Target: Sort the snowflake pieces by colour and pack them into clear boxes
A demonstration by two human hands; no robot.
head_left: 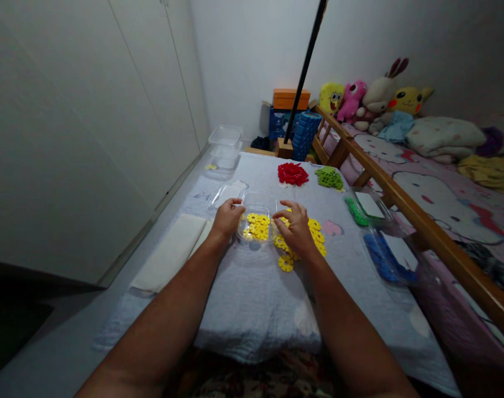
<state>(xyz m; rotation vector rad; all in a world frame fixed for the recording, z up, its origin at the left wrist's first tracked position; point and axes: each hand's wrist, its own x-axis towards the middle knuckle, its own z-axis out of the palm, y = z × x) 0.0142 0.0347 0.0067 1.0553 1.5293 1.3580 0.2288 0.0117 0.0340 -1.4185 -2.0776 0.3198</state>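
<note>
A clear plastic container point(256, 241) stands on the cloth in front of me, with several yellow flower-shaped discs point(259, 227) lying inside. My left hand point(229, 218) grips its left rim between thumb and fingers. At the right rim, my right hand point(294, 222) is bent over with thumb and fingertips brought together; what they pinch, if anything, is too small to make out. Beneath and around that hand spreads a loose pile of the same yellow discs point(285, 263), partly covered by it. A clear lid point(228, 193) lies just beyond my left hand.
Red pieces point(292, 173) and green pieces point(329, 177) lie in heaps farther back. Packed boxes of green point(357, 211) and blue pieces point(384, 260) line the right edge. Folded cloth point(171, 251) lies left; clear empty containers point(226, 145) are stacked back left. A wooden bed rail point(401, 204) borders the right.
</note>
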